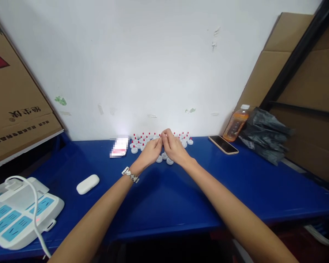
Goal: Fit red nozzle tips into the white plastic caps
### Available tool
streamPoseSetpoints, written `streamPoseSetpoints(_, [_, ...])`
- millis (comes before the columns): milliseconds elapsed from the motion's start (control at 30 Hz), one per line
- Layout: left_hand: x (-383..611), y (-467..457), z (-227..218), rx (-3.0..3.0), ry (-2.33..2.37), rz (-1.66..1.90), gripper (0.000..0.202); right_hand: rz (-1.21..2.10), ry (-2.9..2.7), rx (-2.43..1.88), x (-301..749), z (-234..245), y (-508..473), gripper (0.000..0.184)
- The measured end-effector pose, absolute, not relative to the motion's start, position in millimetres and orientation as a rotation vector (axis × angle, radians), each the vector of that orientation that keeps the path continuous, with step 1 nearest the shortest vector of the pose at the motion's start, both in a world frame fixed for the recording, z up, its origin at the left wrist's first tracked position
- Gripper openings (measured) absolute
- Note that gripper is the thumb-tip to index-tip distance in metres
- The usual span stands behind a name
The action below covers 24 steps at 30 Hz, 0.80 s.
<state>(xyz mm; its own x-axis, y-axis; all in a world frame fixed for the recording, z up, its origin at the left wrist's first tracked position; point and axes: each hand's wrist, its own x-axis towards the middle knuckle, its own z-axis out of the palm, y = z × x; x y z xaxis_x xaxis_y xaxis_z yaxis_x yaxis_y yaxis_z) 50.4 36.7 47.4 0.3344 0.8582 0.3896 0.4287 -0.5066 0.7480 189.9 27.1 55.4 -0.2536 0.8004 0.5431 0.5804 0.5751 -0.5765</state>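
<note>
The left hand and the right hand meet above a blue, smooth-topped desk, their curled fingers drawn together at the tips. Whether they pinch anything between them I cannot tell (the fingers themselves hide that spot). Small, round, white plastic caps with red tips stand on the desk in a loose cluster to the left of, behind and to the right of the hands, while a few white round plastic pieces lie just below them, on the near side. A silver metal wristwatch circles the left wrist. Left of the cluster lies a flat, bright rectangular object, its surface blurred out; nearer the person is a white, rounded oblong case. To the right, near the wall, a dark-screened phone with a pale edge lies flat beside a clear bottle of orange drink with a white lid.
</note>
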Motion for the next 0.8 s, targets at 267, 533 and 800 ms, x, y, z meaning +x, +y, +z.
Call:
streamPoseSetpoints(267, [47,38,49,1.980,1.227,1.052,0.046,0.172,-2.106,-1.217,191,55,25,0.032])
streamPoseSetpoints(533, [47,36,48,1.838,1.172,0.961,0.044,0.325,-2.027,-1.143,190,60,25,0.025])
streamPoseSetpoints(800, [56,23,53,1.953,1.181,0.975,0.056,1.579,-1.357,-0.952,189,60,33,0.018])
